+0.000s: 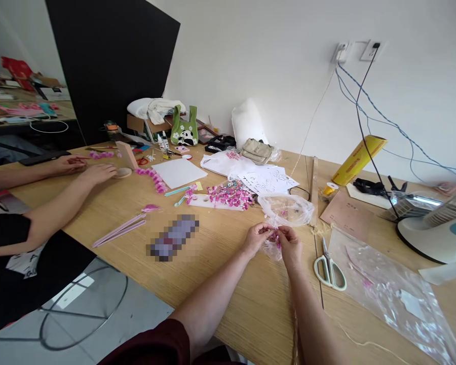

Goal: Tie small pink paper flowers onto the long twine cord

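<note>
Clear bag [306,209], mouth loosely spread on table [213,258], few pink bits inside. Flat clear sheet-like bag [391,304] at right, pink scraps [367,285] and white slip [411,303] showing (inside or on top, cannot tell). Forearms reach forward; left hand [259,240] and right hand [290,248] meet just before first bag, fingertips pinched narrow on small pink flower piece [277,241], crumpled plastic [272,252] beneath.
</note>
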Available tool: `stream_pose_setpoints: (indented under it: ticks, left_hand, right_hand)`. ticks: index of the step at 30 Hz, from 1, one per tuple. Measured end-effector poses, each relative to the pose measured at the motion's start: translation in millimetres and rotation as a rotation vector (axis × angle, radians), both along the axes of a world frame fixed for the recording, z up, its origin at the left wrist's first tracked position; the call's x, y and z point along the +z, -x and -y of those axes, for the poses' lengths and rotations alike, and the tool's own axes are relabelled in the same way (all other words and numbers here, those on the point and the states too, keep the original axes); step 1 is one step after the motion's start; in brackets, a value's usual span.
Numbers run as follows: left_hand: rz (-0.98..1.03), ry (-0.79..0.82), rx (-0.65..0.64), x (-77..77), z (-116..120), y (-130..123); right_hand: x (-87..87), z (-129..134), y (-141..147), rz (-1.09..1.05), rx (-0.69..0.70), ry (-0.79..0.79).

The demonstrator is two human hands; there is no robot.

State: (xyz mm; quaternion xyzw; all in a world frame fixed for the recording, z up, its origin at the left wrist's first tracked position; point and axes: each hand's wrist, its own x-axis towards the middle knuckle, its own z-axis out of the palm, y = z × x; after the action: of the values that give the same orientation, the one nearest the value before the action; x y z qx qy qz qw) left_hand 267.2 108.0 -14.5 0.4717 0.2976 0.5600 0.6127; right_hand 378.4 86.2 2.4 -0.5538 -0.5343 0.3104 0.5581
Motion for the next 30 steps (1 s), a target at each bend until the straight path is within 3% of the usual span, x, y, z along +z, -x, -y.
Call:
stream_pose_setpoints:
  ticks: [12,21,26,30]
  left_hand:
    - [-0.037,-0.028,-0.022,-7.1,-5,1]
    - [0.054,0.049,-0.011,1.3,-1,5]
    - [0.229,0.084,0.052,5.7,-6,15]
    - [0.431,0.115,0.048,10.5,-10,23]
  right_hand:
    - [10.4,-3,0,-0.013,0.087,0.097]
    - [11.2,2,-4,-0.102,0.059,0.141]
    - [13.5,-1,-18,-0.032,-0.048,0.131]
    - [14.7,7,-31,0.147,-0.057,0.168]
